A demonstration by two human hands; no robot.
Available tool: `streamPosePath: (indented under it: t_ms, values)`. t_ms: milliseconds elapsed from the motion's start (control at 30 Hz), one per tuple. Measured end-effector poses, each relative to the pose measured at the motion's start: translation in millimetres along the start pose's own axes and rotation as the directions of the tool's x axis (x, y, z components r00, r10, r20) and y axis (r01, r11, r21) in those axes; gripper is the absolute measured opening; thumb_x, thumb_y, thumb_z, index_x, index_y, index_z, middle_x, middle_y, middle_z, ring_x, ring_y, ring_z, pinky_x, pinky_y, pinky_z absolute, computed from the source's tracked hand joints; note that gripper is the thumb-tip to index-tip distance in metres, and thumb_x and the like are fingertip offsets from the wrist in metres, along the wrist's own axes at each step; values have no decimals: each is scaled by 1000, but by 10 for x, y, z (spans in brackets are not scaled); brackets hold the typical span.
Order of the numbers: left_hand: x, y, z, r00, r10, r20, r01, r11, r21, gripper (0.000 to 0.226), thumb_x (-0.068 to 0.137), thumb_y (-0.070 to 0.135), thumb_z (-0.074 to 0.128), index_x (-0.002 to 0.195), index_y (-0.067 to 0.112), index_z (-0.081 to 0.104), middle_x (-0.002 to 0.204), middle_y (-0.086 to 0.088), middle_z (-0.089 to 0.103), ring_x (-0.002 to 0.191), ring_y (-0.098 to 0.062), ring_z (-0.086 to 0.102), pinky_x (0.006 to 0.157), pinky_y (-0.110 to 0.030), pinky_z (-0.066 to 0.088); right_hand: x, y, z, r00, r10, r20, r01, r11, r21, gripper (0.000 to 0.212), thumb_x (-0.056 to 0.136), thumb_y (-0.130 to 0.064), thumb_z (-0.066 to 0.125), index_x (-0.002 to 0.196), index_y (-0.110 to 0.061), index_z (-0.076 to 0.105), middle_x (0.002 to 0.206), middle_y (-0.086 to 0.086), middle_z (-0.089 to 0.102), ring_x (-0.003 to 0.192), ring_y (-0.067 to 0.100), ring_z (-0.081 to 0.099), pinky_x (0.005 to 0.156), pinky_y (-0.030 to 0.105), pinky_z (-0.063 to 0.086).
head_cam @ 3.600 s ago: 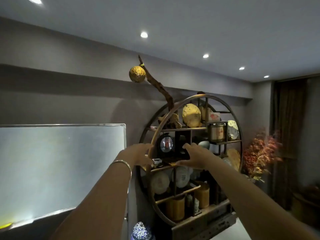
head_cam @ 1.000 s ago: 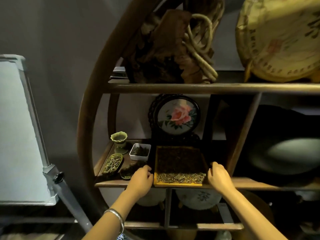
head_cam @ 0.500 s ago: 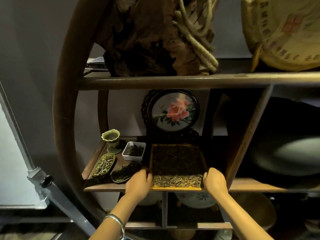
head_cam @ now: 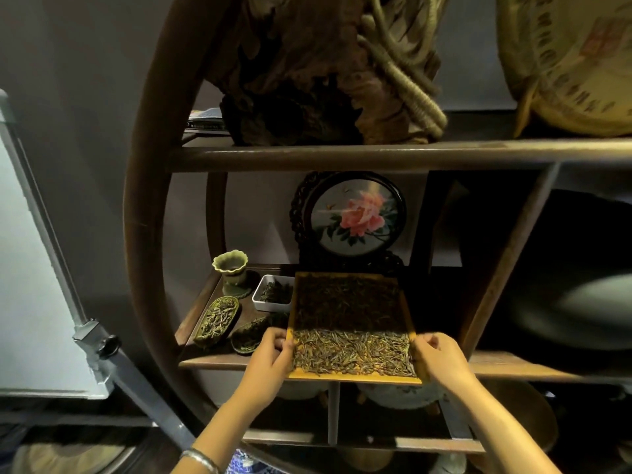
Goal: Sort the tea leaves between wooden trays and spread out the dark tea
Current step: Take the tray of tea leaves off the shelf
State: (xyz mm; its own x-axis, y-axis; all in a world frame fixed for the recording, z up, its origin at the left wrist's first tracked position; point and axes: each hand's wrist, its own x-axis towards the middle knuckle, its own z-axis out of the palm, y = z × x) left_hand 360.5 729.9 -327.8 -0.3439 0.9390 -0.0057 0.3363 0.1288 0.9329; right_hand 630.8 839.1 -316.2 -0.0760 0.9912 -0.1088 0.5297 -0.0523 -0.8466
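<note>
A square wooden tray [head_cam: 355, 379] full of tea leaves rests on a shelf of a round wooden display stand. The leaves at its back lie in shadow and look dark [head_cam: 345, 302]. Those at the front are lit and look pale green-brown [head_cam: 352, 354]. My left hand [head_cam: 272, 357] grips the tray's left edge near the front corner. My right hand [head_cam: 436, 357] grips the right edge. The tray's front edge sticks out past the shelf's edge.
Left of the tray stand a white dish of dark leaves [head_cam: 273, 293], two leaf-shaped dishes of tea [head_cam: 217, 319] [head_cam: 249, 335] and a green cup [head_cam: 230, 272]. A round framed flower picture [head_cam: 354, 217] stands behind. An upper shelf [head_cam: 342, 153] hangs overhead; an easel leg [head_cam: 136, 378] stands at left.
My hands reached the stand and closed on the tray's two sides. Over the last second the tray has slid forward, its front edge now past the shelf edge.
</note>
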Motion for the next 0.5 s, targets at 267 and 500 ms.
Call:
streamPosePath:
  t_ms: [267,500]
  values:
    - [-464,97,-128,999,-46,-22,40,976,-213,13,99,18,48,106,11,57,97,-9,67,78,-4,68,64,-16,53,-575,-249,-177,956,125,264,-237,860,451,31,98,-20,44,92,-2,69,85,17,75,77,27,73,72,34,54]
    - [-835,152,-175,999,-3,-43,-9,963,-268,12,96,13,51,104,12,60,91,-3,72,83,-7,69,68,-14,52,-1054,-350,-304,949,156,275,-288,786,547,28,99,-15,40,108,-3,63,101,18,73,98,35,67,89,45,51]
